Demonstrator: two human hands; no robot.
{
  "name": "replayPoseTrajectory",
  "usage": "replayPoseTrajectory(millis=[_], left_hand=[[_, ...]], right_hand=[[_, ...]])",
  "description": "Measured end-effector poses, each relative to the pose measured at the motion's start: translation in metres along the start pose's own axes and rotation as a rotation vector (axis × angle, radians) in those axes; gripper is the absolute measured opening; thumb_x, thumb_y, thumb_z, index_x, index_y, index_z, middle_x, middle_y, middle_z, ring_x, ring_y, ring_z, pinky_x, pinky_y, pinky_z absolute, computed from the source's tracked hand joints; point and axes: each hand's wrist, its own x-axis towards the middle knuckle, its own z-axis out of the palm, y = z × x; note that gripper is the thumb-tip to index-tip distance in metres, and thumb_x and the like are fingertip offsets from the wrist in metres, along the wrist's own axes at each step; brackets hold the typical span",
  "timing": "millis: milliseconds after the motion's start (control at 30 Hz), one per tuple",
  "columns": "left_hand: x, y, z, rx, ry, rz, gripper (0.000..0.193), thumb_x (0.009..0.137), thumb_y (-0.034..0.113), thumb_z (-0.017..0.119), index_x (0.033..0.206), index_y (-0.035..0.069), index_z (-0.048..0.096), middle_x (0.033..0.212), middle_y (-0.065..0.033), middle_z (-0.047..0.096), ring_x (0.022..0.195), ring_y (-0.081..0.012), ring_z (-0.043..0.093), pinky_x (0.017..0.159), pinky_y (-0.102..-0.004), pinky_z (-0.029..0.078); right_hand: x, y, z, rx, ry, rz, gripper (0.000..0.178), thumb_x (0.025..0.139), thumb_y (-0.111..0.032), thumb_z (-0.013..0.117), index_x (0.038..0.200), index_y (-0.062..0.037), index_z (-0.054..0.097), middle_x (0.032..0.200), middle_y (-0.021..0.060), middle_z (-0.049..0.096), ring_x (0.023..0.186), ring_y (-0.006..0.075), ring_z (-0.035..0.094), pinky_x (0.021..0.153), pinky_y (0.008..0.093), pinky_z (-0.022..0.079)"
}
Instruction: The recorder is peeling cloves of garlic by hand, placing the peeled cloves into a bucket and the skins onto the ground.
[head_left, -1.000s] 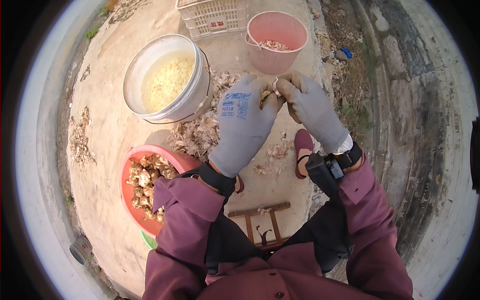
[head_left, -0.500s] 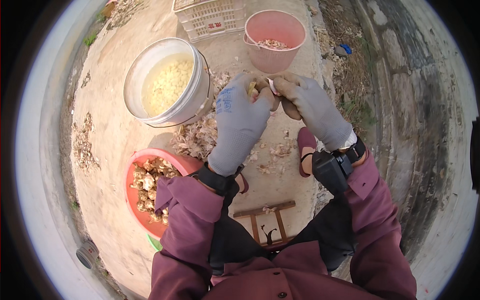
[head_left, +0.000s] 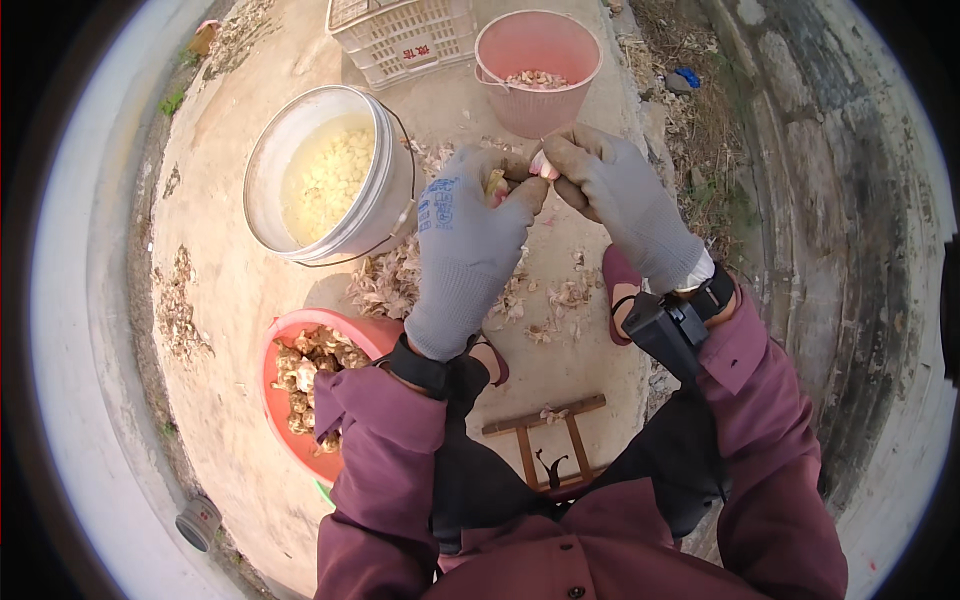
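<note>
A purplish-white garlic clove (head_left: 543,166) is held up in the air above the concrete ground (head_left: 230,260), between the meeting fingertips of two grey gloved hands, short of the pink bucket (head_left: 545,112) near the concrete's right edge. The left hand (head_left: 470,215) has its thumb and forefinger narrowed at the clove's left side, and in the curl of the same hand sits a garlic piece (head_left: 497,188) with a yellowish stub, partly hidden by the glove. The right hand (head_left: 622,200) pinches the clove from the other side with its thumb and bent fingers; its lower fingers are folded, and whether they hold anything more cannot be told. Unpeeled cloves (head_left: 537,79) lie in the bottom of the pink bucket. Left of the hands stands a white bucket (head_left: 395,200), where pale peeled cloves (head_left: 325,185) lie in cloudy liquid. Loose garlic skins (head_left: 385,278) are heaped beside it, with more scattered toward the shoes. Nearer the person, a red basin (head_left: 283,435) holds whole garlic bulbs (head_left: 300,385), partly covered by the left sleeve. A white slatted crate (head_left: 408,45) stands toward the far end of the concrete, and a wooden frame (head_left: 528,455) lies between the person's legs. By the concrete's left edge, toward the near corner, is a small grey container (head_left: 198,523), while a blue scrap (head_left: 688,77) lies among debris past the right edge
</note>
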Motion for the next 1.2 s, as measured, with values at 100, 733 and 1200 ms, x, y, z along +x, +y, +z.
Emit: replayPoseTrajectory(millis=[100,733,1200], left_hand=[[-0.001,-0.001,0.002,0.035,0.022,0.034,0.027,0.084,0.018,0.072,0.100,-0.004,0.072,0.086,-0.0092,0.066,0.075,-0.0147,0.062,0.070,-0.0294,0.049],[0.001,-0.007,0.003,-0.203,0.071,-0.122,0.024,0.082,0.023,0.065,0.085,-0.001,0.066,0.079,-0.0147,0.061,0.072,-0.0267,0.061,0.070,-0.0377,0.048],[0.000,0.000,-0.004,-0.480,0.042,-0.263,0.019,0.083,0.016,0.064,0.089,-0.002,0.067,0.067,-0.0035,0.059,0.060,-0.0100,0.055,0.057,-0.0290,0.045]], right_hand=[[-0.006,-0.008,0.000,0.081,0.020,0.080,0.028,0.102,-0.027,0.058,0.104,0.0001,0.067,0.076,-0.0022,0.054,0.068,0.0054,0.049,0.060,0.0231,0.041],[-0.007,-0.011,0.006,0.149,-0.133,0.170,0.036,0.103,-0.033,0.057,0.117,-0.0003,0.063,0.085,-0.0005,0.062,0.066,0.0048,0.050,0.060,0.0212,0.042],[-0.004,-0.006,-0.001,0.022,-0.032,0.116,0.043,0.098,-0.037,0.066,0.119,-0.0002,0.068,0.071,-0.0042,0.049,0.062,0.0051,0.041,0.057,0.0230,0.037]])
